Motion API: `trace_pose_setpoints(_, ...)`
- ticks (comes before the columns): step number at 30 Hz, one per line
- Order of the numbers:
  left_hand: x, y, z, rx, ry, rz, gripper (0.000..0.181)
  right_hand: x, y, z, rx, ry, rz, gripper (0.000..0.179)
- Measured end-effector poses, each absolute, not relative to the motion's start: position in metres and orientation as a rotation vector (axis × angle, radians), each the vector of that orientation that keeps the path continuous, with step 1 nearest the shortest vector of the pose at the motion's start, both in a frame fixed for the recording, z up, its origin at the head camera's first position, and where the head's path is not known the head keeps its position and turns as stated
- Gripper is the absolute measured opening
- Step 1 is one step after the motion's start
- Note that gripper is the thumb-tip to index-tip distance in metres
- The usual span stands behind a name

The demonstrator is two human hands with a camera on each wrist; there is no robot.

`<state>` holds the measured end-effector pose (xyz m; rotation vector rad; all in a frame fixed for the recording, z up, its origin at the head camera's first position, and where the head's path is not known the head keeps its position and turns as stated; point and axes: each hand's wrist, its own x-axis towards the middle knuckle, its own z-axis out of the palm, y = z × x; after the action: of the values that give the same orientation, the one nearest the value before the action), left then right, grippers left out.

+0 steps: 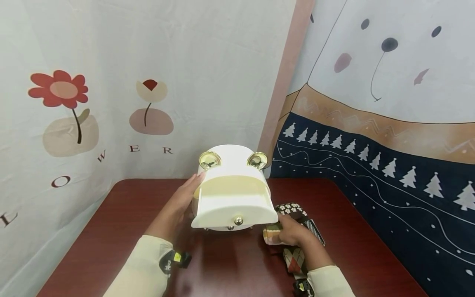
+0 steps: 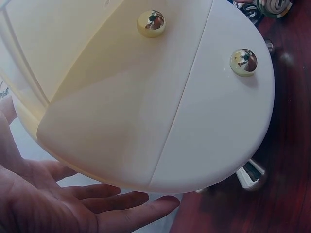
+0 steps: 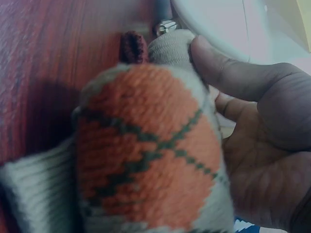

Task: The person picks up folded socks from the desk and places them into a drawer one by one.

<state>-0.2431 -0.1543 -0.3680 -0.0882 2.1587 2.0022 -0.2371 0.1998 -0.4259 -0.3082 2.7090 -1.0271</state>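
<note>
A white rounded box with two round gold pieces on top and small gold knobs in front stands in the middle of the table; its upper front juts out. My left hand touches the box's left side with extended fingers, and in the left wrist view these fingers lie along its curved edge. To the right of the box, my right hand pinches a rolled beige-and-yellow sock between thumb and fingers. An orange argyle rolled sock lies closest to the right wrist camera.
Beyond my right hand lie a dark flowered rolled sock and a black-and-white striped one. Short metallic feet hold the box above the dark red table. Printed cloth hangs behind the table and along its right side.
</note>
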Motion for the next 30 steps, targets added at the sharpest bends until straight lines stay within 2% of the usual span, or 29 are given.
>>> trace_pose_setpoints(4, -0.243, -0.155, -0.368, -0.096, 2.172, 1.992, 0.102, -0.24, 0.204, -0.43, -0.394, 2.658, -1.101, 0.072)
trace_pose_setpoints(12, -0.243, -0.155, -0.368, -0.09, 2.201, 1.964, 0.102, -0.243, 0.208, -0.436, -0.503, 2.62, -1.171, 0.051)
trace_pose_setpoints(23, -0.243, -0.156, -0.368, -0.08, 2.224, 1.944, 0.102, -0.246, 0.212, -0.438, -0.636, 2.705, -1.233, 0.051)
trace_pose_setpoints(30, -0.243, -0.156, -0.366, -0.088, 2.242, 1.914, 0.103, -0.239, 0.211, -0.422, -0.479, 2.815, -1.251, 0.045)
